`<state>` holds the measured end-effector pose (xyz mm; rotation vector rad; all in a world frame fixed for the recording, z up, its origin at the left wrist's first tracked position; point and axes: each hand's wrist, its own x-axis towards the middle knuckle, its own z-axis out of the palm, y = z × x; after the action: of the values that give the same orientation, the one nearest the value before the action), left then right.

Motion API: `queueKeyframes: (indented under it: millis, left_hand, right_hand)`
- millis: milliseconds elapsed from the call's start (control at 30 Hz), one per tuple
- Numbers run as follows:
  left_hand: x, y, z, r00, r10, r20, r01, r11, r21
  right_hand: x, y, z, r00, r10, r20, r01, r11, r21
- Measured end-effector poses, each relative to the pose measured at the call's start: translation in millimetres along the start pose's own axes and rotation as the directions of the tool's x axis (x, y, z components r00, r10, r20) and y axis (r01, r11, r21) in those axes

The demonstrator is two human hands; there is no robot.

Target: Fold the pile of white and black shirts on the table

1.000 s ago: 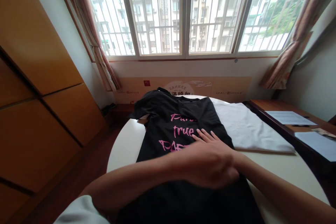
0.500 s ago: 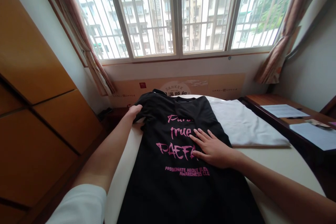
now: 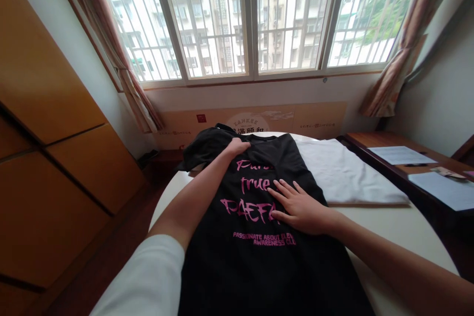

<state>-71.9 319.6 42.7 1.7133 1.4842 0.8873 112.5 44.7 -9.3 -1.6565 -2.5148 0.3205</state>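
Black T-shirt [image 3: 266, 276]: one garment, lying lengthwise on a round table [image 3: 403, 237], under both hands. Its lower part runs out of view below the right hand's fingers; its collar sits just beyond the left hand's fingers.

Left hand [image 3: 237, 147]: fingers curled and closed down on the cloth beside the neckline, apparently gathering it. Shoulder and sleeve past those fingers lie bunched and folded over. White sleeve [image 3: 144, 276] on this arm, one, short.

Right hand [image 3: 301, 211]: flat on the shirt front, four fingers and thumb spread wide, gripping nothing.

Pink print [image 3: 255, 202] on the shirt: three large lines reaching the right fingertips, two small lines just below those fingers, five in all.

White folded cloth [image 3: 348, 173]: one piece on the table, right of the right fingers, just beside the shirt.

Farther right of those fingers, a wooden desk [image 3: 374, 139] holds two sheets of paper [image 3: 402, 155], one dark pen [image 3: 418, 164] and one small card [image 3: 442, 172].

Beyond both hands, a barred window [image 3: 289, 19] with two curtains [image 3: 403, 49] at its sides. Left of the left hand, wooden wardrobe doors [image 3: 55, 197]
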Motion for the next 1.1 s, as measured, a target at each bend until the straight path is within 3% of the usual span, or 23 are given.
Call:
queueKeyframes:
  millis: [67, 133, 300, 533, 633, 767, 867, 967, 1100]
  left_hand:
    - [13, 9, 31.9, 0.994, -0.109, 0.029, 0.112, 0.984, -0.136]
    - [25, 13, 52.3, 0.991, -0.131, 0.030, 0.135, 0.972, -0.190]
    - [52, 17, 71.2, 0.994, -0.032, 0.109, 0.060, 0.961, -0.270]
    - [86, 20, 72.1, 0.983, 0.174, -0.053, -0.181, 0.965, -0.191]
    - [85, 15, 69.9, 0.971, 0.224, -0.085, -0.232, 0.967, -0.103]
    - [74, 9, 68.8, 0.985, 0.145, -0.094, -0.148, 0.989, -0.024]
    - [62, 6, 67.1, 0.999, 0.048, 0.013, -0.048, 0.999, -0.005]
    - [50, 6, 62.3, 0.993, -0.024, 0.118, 0.025, 1.000, -0.009]
    - [38, 8, 54.7, 0.993, -0.046, 0.113, 0.052, 0.997, -0.055]
  right_hand:
    - [-1, -1, -2, 1.000, 0.000, 0.005, 0.000, 1.000, 0.014]
    - [-1, -1, -3, 1.000, -0.004, 0.004, 0.004, 0.999, 0.035]
    - [-1, 2, -7, 1.000, -0.007, 0.008, 0.006, 0.998, 0.056]
    - [-7, -6, -14, 0.998, -0.059, -0.037, 0.061, 0.997, 0.045]
    - [-18, -26, -20, 0.982, -0.184, -0.050, 0.187, 0.981, 0.058]
    - [-40, -50, -33, 0.910, -0.414, -0.002, 0.411, 0.905, 0.107]
    - [-59, -58, -40, 0.861, -0.504, 0.061, 0.499, 0.863, 0.081]
    - [-75, -60, -32, 0.818, -0.565, 0.107, 0.570, 0.821, -0.025]
    - [-87, -61, -19, 0.764, -0.624, 0.164, 0.644, 0.751, -0.141]
